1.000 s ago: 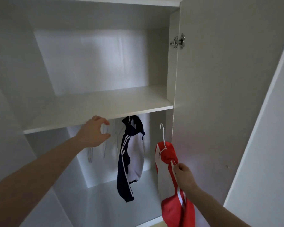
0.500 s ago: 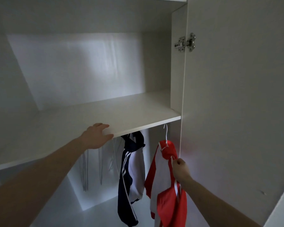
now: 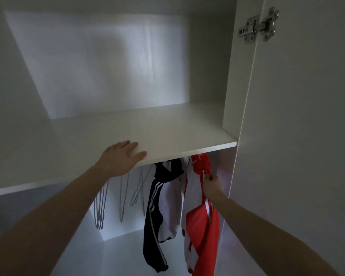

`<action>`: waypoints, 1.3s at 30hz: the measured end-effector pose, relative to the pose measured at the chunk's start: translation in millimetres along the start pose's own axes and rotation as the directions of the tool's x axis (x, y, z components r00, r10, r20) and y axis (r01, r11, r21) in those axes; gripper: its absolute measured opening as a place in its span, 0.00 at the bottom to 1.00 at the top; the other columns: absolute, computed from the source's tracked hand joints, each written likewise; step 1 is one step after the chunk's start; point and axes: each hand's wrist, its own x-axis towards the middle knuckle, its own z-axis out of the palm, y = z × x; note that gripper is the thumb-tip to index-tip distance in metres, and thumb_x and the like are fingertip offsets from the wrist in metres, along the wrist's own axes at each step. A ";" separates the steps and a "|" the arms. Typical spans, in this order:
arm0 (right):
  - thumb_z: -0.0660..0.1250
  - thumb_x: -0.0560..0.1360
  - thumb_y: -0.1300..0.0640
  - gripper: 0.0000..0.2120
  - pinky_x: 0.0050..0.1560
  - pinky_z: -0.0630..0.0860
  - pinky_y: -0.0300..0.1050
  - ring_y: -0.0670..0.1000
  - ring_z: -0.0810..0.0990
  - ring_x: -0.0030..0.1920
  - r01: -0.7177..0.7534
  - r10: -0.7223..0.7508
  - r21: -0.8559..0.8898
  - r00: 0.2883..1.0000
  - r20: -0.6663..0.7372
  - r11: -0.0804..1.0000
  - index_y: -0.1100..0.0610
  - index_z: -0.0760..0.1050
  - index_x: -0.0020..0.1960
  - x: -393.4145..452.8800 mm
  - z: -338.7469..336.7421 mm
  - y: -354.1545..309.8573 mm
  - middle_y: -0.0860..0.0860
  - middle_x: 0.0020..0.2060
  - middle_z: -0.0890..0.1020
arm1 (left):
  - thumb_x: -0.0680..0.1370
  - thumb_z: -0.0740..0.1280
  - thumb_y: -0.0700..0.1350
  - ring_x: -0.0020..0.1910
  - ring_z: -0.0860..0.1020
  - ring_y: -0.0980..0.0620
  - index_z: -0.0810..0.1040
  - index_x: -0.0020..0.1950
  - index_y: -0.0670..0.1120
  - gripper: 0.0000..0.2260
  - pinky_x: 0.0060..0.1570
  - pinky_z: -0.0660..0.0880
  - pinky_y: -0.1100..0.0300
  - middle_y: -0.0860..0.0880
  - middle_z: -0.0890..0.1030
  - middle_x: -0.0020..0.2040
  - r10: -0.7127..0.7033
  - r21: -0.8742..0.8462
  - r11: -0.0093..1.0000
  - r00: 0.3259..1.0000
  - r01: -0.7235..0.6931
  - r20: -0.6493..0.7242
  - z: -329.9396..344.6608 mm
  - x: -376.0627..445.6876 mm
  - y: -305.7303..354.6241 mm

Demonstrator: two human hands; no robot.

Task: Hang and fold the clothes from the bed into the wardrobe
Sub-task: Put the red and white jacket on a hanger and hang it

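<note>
A red and white jacket [image 3: 202, 226] hangs under the wardrobe shelf [image 3: 167, 132], its top hidden behind the shelf's front edge. My right hand [image 3: 212, 185] pinches the jacket's fabric near the collar. Left of it hangs a navy and white jacket [image 3: 161, 206] with white stripes. My left hand [image 3: 121, 157] lies flat on the shelf's front edge, fingers straight.
Several bare wire hangers [image 3: 112, 200] hang to the left of the navy jacket. The open wardrobe door [image 3: 297, 136] stands at the right, with a metal hinge [image 3: 258, 26] near the top. The upper compartment holds no clothes.
The red jacket has risen until its hanger hook went out of sight behind the shelf edge. My right hand rose with it. My left hand stayed on the shelf edge and flattened.
</note>
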 end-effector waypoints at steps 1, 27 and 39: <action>0.55 0.85 0.56 0.15 0.29 0.64 0.41 0.49 0.68 0.28 0.004 -0.004 -0.002 1.000 0.000 1.000 0.59 0.72 0.43 7.1 3.1 -0.2 0.53 0.30 0.70 | 0.76 0.50 0.75 0.80 0.57 0.47 0.58 0.82 0.55 0.39 0.79 0.53 0.49 0.49 0.57 0.82 -0.006 0.000 1.000 1.000 0.006 -0.007 1.0 -0.2 0.5; 0.65 0.79 0.60 0.11 0.45 0.78 0.49 0.58 0.81 0.49 0.095 -0.091 -0.194 0.995 0.030 0.976 0.60 0.74 0.61 49.1 27.3 31.7 0.55 0.51 0.80 | 0.70 0.44 0.78 0.78 0.61 0.49 0.62 0.79 0.59 0.43 0.78 0.56 0.49 0.55 0.62 0.80 -0.049 0.025 0.998 0.993 0.052 -0.112 7.4 3.9 -2.3; 0.65 0.80 0.62 0.10 0.43 0.74 0.31 0.42 0.78 0.40 0.405 -0.373 0.039 0.797 0.474 0.914 0.52 0.76 0.60 -33.2 133.5 8.5 0.43 0.49 0.79 | 0.72 0.46 0.78 0.78 0.61 0.50 0.62 0.79 0.61 0.40 0.77 0.56 0.48 0.56 0.62 0.80 -0.067 0.020 0.997 0.990 0.070 -0.125 11.8 5.7 -3.1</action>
